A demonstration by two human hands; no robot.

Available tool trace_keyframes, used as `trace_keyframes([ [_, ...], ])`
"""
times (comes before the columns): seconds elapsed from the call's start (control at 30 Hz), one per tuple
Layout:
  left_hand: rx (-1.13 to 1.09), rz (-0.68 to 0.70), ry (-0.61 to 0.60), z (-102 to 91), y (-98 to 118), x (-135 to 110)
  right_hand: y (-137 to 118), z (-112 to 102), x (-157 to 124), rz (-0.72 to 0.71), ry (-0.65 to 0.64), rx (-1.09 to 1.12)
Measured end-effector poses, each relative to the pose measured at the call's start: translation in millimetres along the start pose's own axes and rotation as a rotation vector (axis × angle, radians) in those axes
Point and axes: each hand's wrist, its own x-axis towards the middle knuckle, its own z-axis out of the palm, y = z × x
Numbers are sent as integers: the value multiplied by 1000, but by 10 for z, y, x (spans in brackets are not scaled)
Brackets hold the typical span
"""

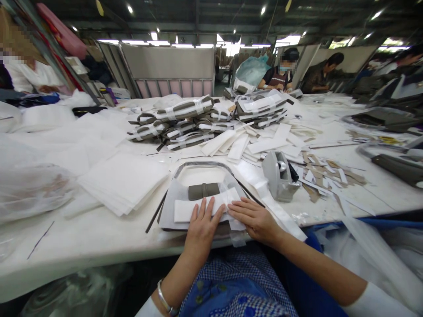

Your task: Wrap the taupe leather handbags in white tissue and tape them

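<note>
Head cam: looks like the flattening-padding step. Left hand (203, 222), fingers spread, and right hand (254, 215), fingers extended, lie on the white strip (185, 210) atop the bag (202, 190), grasping nothing. Next probably calls for steady pressure; tape dispenser (280, 178)'s right of the bag.

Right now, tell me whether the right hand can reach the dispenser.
Probably yes: the dispenser stands beyond the right hand, to its right, with nothing tall between, only white sheeting and a strap.

two foreground hands (202, 224) (257, 220), one tape dispenser (276, 182)
</note>
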Motion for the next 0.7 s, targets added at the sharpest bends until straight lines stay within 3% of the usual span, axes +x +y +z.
trace_keyframes([
  [0.13,11,-22,-43,-65,42,24,49,83,-72,-21,40,-7],
  [0.3,-46,160,-86,-165,138,64,81,147,-109,-39,123,-10],
  [0.47,-183,138,-103,-162,198,64,51,-6,-129,-40,125,126],
  [0.6,-197,117,-75,-128,213,48,87,-246,104,11,113,281],
  [0.7,-186,112,-60,-109,220,44,216,-235,469,120,78,180],
])
